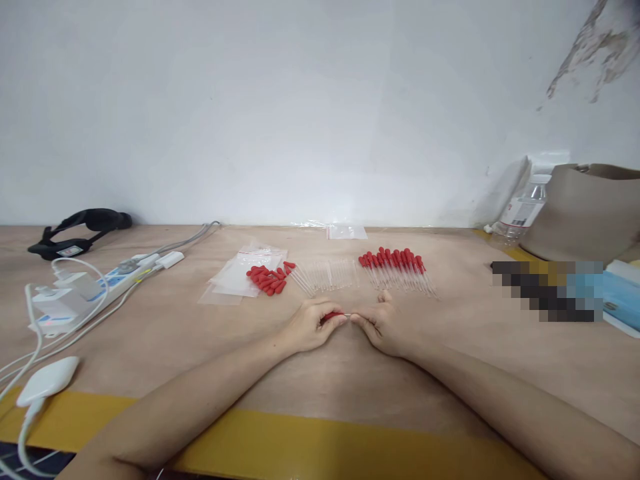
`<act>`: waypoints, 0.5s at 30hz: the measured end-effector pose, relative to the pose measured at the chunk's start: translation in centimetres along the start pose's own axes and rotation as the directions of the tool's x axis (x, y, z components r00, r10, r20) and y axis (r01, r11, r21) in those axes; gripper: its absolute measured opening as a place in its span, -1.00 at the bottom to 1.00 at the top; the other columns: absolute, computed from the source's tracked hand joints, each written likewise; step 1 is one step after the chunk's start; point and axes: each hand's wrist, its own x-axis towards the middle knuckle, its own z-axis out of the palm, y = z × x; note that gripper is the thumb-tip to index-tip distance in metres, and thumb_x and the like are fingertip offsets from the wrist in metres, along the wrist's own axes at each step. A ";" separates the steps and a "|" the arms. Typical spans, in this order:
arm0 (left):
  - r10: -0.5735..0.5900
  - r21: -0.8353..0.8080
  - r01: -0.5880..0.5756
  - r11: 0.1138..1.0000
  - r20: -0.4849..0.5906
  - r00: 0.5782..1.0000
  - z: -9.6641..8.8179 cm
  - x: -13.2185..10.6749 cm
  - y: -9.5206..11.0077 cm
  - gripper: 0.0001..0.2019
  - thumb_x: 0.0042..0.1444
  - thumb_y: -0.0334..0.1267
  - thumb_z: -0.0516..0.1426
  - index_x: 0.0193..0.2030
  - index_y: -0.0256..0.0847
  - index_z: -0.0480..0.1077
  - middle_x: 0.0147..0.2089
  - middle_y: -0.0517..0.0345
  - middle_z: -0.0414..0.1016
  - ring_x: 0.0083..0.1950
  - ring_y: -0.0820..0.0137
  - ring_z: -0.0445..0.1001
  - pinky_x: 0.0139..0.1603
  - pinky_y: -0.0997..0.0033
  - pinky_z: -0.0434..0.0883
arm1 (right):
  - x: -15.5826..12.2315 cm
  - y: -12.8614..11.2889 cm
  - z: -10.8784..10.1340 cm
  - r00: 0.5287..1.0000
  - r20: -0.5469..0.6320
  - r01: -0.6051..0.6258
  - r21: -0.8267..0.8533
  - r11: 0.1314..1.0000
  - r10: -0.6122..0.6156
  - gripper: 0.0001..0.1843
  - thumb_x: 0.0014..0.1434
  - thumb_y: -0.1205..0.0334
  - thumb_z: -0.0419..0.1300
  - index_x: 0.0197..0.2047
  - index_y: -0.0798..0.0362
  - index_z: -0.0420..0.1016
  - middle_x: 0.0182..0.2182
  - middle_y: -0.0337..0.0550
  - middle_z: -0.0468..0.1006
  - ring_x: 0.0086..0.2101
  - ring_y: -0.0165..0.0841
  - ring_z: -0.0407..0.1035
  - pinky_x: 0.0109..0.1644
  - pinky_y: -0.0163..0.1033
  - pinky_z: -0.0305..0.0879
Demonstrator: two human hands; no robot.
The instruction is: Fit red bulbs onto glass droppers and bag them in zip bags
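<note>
Head view: left hand [316, 325], fingers curled snugly round a red bulb [330, 317]; right hand [383, 327] pinching a thin tube [347, 315], above the table [320, 383].
Bulb looks soft, grippy; tube seems light, stiff, fragile, best pinched gently near the bulb. Beyond lie loose tubes [331, 275].

- My left hand [313, 325] hides most of a red bulb [329, 316].
- My right hand [384, 325] covers part of a thin tube [348, 315].
- Pixelation blurs a dark object [543, 293].
- The right edge crops a beige container [583, 217].
</note>
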 end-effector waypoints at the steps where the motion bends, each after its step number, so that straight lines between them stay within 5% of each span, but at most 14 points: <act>1: -0.001 0.004 0.001 1.000 0.015 1.000 -0.1 0.0 0.1 -0.75 0.16 -0.19 -0.02 -0.30 -0.25 0.43 -0.42 0.13 0.40 -0.38 0.45 0.32 -0.33 0.48 0.25 | -0.1 0.1 0.1 0.999 -0.025 0.023 -0.011 1.000 -0.024 -0.64 0.23 0.24 -0.12 -0.49 0.07 0.38 -0.61 -0.27 0.47 -0.63 -0.50 0.09 -0.29 -0.25 -0.13; 10: -0.059 -0.090 0.067 0.994 0.085 0.995 -0.1 0.1 -0.5 -0.75 0.16 -0.18 -0.03 -0.30 -0.24 0.42 -0.42 0.17 0.40 -0.37 0.46 0.32 -0.32 0.49 0.26 | -0.5 0.8 0.8 0.985 -0.138 0.098 -0.071 0.993 -0.107 -0.67 0.23 0.22 -0.10 -0.42 0.06 0.44 -0.61 -0.25 0.46 -0.59 -0.50 0.17 -0.28 -0.25 -0.16; 12: -0.080 -0.136 0.088 0.987 0.063 0.995 -0.1 -0.1 -0.9 -0.77 0.11 -0.15 0.04 -0.19 -0.22 0.39 -0.32 0.14 0.42 -0.33 0.46 0.34 -0.32 0.49 0.28 | -0.5 0.9 0.7 0.988 -0.133 0.070 -0.043 0.997 -0.075 -0.70 0.22 0.23 -0.08 -0.37 0.05 0.44 -0.56 -0.25 0.49 -0.56 -0.49 0.22 -0.26 -0.25 -0.14; 15: -0.082 -0.154 0.083 0.985 0.014 0.997 -0.4 -0.5 -1.5 -0.51 -0.04 -0.10 0.17 0.04 -0.19 0.24 -0.19 0.11 0.36 -0.30 0.45 0.33 -0.33 0.49 0.31 | -0.6 1.0 0.5 0.992 -0.126 -0.008 -0.006 1.000 0.007 -0.74 0.22 0.22 -0.07 -0.35 0.05 0.42 -0.49 -0.23 0.52 -0.50 -0.45 0.28 -0.22 -0.23 -0.10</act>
